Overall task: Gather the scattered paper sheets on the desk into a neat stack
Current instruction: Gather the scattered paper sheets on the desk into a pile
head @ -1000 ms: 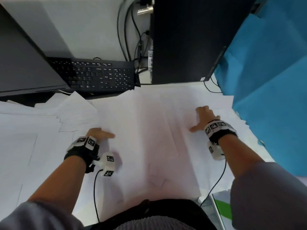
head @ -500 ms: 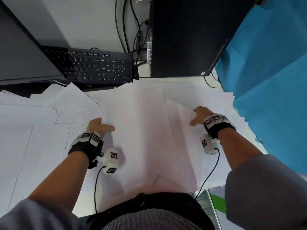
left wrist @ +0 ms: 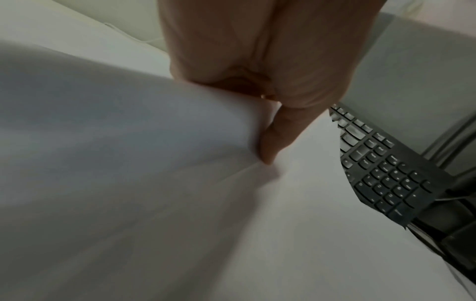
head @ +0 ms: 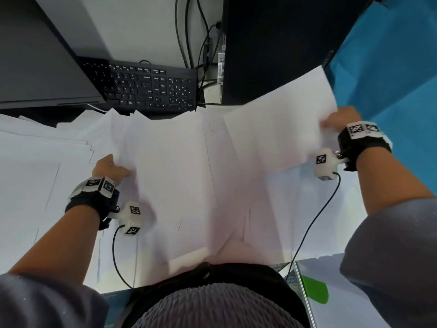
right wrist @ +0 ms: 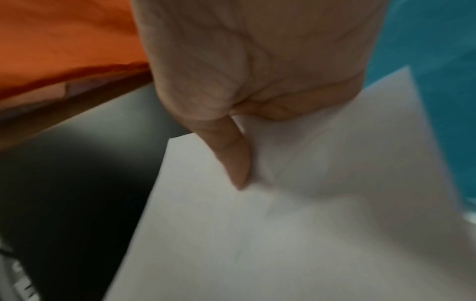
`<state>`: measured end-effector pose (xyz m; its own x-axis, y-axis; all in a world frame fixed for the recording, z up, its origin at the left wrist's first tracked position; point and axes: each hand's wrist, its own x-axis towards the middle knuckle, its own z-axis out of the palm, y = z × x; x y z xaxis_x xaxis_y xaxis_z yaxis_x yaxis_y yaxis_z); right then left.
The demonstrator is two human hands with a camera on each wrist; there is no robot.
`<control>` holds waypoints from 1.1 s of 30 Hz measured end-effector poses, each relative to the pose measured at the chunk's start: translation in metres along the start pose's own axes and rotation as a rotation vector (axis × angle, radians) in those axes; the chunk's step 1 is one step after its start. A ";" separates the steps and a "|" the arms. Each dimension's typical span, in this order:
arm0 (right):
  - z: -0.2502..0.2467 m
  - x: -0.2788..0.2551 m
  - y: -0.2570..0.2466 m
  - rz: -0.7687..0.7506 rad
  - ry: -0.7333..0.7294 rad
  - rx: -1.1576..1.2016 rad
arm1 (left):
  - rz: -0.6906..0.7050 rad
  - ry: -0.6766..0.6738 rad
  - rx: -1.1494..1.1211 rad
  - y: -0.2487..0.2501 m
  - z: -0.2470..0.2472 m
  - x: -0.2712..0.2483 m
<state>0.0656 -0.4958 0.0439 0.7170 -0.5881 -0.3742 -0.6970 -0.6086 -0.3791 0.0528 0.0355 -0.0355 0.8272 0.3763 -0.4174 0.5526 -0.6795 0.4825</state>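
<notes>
While the left hand [head: 111, 168] pinched the edge of the paper sheets [head: 179, 176] spread between both hands, the right hand [head: 338, 121] gripped a lifted sheet [head: 279, 129], its thumb [right wrist: 229, 154] on top.

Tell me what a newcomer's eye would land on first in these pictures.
First, the spread of white paper sheets covering the desk in front of the person. Next, the two hands: the right hand pinches a sheet raised at the right, near the blue cloth, while the left hand grips the papers' left edge. Behind the papers lies a black keyboard, between two dark monitors.
</notes>
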 end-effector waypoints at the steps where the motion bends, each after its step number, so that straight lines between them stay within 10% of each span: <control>1: -0.005 -0.002 -0.001 -0.009 -0.003 0.024 | 0.010 0.004 0.001 -0.001 -0.001 -0.001; 13: 0.095 -0.063 -0.037 -0.198 -0.340 -0.215 | -0.010 0.074 0.026 -0.026 -0.033 -0.010; 33: 0.131 -0.095 -0.066 -0.142 -0.258 -0.327 | 0.118 -0.205 -0.052 -0.016 -0.029 0.023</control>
<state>0.0429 -0.3303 -0.0060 0.7519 -0.3593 -0.5527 -0.5238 -0.8347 -0.1700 0.0658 0.0736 -0.0305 0.8511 0.1570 -0.5009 0.4625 -0.6757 0.5740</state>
